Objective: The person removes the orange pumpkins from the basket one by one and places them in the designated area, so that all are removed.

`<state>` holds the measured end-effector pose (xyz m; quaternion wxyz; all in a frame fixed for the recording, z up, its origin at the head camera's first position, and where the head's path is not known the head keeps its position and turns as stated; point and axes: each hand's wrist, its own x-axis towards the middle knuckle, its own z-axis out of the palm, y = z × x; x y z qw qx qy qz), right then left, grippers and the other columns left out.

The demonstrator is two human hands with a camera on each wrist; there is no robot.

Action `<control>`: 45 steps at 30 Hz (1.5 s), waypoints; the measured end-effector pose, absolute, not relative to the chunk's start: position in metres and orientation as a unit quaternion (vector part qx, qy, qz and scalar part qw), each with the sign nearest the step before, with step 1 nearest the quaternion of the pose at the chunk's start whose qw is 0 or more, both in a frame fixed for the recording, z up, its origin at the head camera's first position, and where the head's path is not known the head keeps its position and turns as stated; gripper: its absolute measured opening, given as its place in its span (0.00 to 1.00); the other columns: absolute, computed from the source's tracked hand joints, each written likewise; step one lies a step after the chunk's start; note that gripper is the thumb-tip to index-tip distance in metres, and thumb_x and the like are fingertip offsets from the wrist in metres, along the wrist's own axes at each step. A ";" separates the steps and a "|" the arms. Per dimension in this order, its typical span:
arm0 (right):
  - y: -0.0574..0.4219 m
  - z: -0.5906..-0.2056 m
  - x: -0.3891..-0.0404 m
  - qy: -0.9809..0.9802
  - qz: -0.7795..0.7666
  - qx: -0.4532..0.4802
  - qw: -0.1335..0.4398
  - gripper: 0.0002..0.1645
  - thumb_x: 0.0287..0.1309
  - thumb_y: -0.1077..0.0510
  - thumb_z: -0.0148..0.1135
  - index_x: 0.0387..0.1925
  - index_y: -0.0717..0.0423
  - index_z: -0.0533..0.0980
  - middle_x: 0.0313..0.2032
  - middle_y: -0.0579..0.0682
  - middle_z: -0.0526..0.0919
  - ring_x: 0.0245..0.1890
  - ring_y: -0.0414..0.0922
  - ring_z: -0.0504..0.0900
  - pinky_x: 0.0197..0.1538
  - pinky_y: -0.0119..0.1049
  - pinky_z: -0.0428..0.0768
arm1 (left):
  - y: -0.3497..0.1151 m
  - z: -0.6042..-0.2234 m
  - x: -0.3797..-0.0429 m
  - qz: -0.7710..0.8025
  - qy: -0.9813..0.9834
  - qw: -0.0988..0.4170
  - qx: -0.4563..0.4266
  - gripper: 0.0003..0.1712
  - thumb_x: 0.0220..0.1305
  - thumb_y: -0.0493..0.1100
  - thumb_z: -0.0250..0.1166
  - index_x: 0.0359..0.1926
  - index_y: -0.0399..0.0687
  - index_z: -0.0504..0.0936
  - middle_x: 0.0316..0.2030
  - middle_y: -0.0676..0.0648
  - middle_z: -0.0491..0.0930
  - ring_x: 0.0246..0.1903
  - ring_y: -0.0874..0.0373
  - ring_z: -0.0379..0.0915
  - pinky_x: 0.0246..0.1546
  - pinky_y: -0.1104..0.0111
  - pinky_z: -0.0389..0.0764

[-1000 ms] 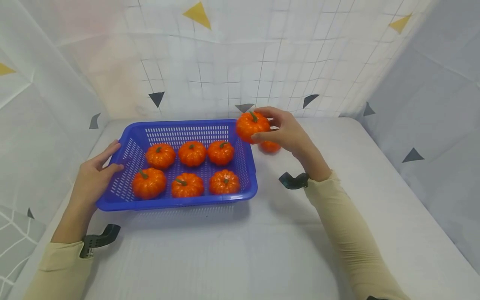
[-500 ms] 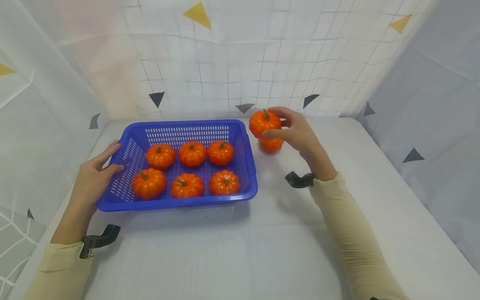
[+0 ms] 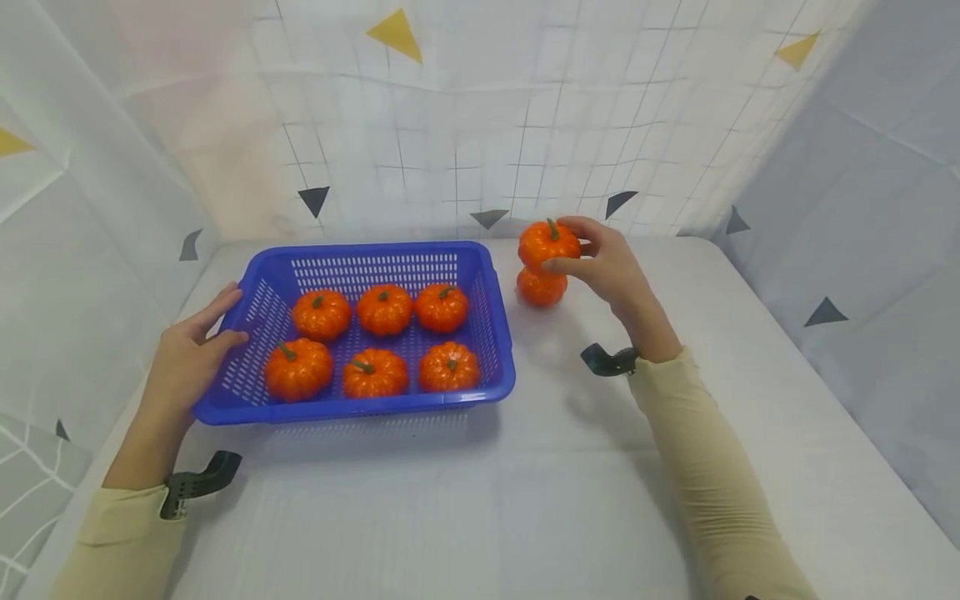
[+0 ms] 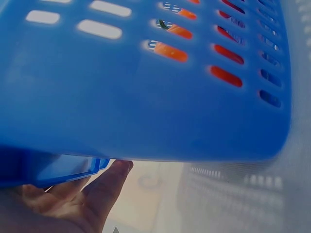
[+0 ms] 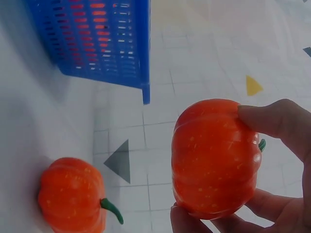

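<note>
My right hand (image 3: 609,260) pinches a small orange pumpkin (image 3: 546,242) between thumb and fingers, its green stem pointing up. In the head view this pumpkin hangs over a second pumpkin (image 3: 542,287) on the table, right of the blue basket (image 3: 352,407). In the right wrist view the held pumpkin (image 5: 214,160) stands apart from the lower pumpkin (image 5: 73,196). My left hand (image 3: 187,354) holds the basket's left rim, thumb toward the inside. From the left wrist, fingers (image 4: 104,191) show against the basket's rim (image 4: 87,167), partly hidden by it.
Inside the basket, several orange pumpkins (image 3: 385,310) sit in two rows. A white cloth covers the table (image 3: 480,508). Pale cloth walls (image 3: 480,108) with triangle shapes and grid lines stand at the back and both sides.
My right hand has carried its pumpkin rightward, from above the basket's right rim to over the pumpkin on the table. The left hand and the basket have stayed in place.
</note>
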<state>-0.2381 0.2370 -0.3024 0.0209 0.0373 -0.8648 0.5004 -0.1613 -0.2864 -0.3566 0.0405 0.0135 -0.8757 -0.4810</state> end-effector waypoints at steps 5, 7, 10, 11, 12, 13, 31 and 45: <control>0.245 -0.306 -0.241 -0.865 0.501 0.023 0.026 0.41 0.60 0.53 0.76 0.73 0.47 0.72 0.68 0.50 0.74 0.60 0.53 0.74 0.61 0.52 0.80 | -0.286 -0.356 -0.162 -0.478 -0.877 0.043 0.011 0.33 0.80 0.44 0.54 0.81 0.58 0.58 0.80 0.52 0.53 0.78 0.40 0.45 0.70 0.40 0.59; 0.247 -0.308 -0.242 -0.864 0.502 0.020 0.026 0.41 0.61 0.54 0.75 0.74 0.47 0.71 0.68 0.50 0.74 0.59 0.53 0.75 0.62 0.52 0.80 | -0.287 -0.356 -0.162 -0.479 -0.876 0.042 0.012 0.33 0.80 0.44 0.54 0.81 0.58 0.58 0.80 0.52 0.53 0.78 0.40 0.45 0.70 0.40 0.59; 0.251 -0.310 -0.244 -0.864 0.502 0.014 0.029 0.40 0.62 0.54 0.75 0.74 0.48 0.71 0.68 0.51 0.74 0.59 0.53 0.76 0.62 0.51 0.80 | -0.287 -0.356 -0.161 -0.480 -0.876 0.042 0.012 0.33 0.80 0.44 0.54 0.81 0.58 0.58 0.80 0.52 0.53 0.78 0.39 0.45 0.70 0.40 0.58; 0.252 -0.310 -0.245 -0.866 0.500 0.011 0.031 0.40 0.62 0.54 0.75 0.74 0.48 0.71 0.68 0.51 0.73 0.59 0.53 0.76 0.62 0.51 0.80 | -0.287 -0.356 -0.161 -0.479 -0.877 0.042 0.012 0.33 0.80 0.44 0.54 0.81 0.58 0.58 0.80 0.52 0.53 0.78 0.39 0.45 0.70 0.39 0.58; 0.253 -0.311 -0.245 -0.866 0.498 0.008 0.032 0.40 0.62 0.54 0.74 0.74 0.48 0.70 0.68 0.51 0.73 0.59 0.53 0.76 0.62 0.50 0.80 | -0.287 -0.356 -0.161 -0.479 -0.877 0.042 0.012 0.33 0.80 0.44 0.54 0.81 0.58 0.58 0.80 0.52 0.53 0.78 0.39 0.45 0.70 0.39 0.58; 0.254 -0.311 -0.246 -0.867 0.497 0.004 0.032 0.40 0.63 0.54 0.74 0.74 0.48 0.70 0.68 0.51 0.73 0.59 0.53 0.76 0.63 0.50 0.80 | -0.287 -0.356 -0.161 -0.479 -0.877 0.042 0.012 0.33 0.80 0.44 0.54 0.81 0.58 0.58 0.80 0.52 0.53 0.78 0.39 0.45 0.70 0.39 0.58; 0.274 -0.318 -0.250 -0.865 0.499 -0.043 0.035 0.42 0.64 0.51 0.73 0.77 0.48 0.67 0.72 0.53 0.69 0.65 0.55 0.71 0.67 0.55 0.74 | -0.286 -0.357 -0.160 -0.482 -0.875 0.042 0.012 0.33 0.81 0.44 0.54 0.81 0.58 0.58 0.80 0.52 0.52 0.78 0.38 0.45 0.70 0.39 0.59; 0.288 -0.335 -0.259 -0.869 0.488 -0.077 0.036 0.44 0.64 0.53 0.72 0.77 0.52 0.65 0.74 0.56 0.66 0.68 0.58 0.68 0.69 0.58 0.70 | -0.286 -0.357 -0.161 -0.482 -0.875 0.038 0.014 0.33 0.80 0.45 0.54 0.81 0.59 0.57 0.80 0.53 0.52 0.78 0.38 0.44 0.70 0.38 0.58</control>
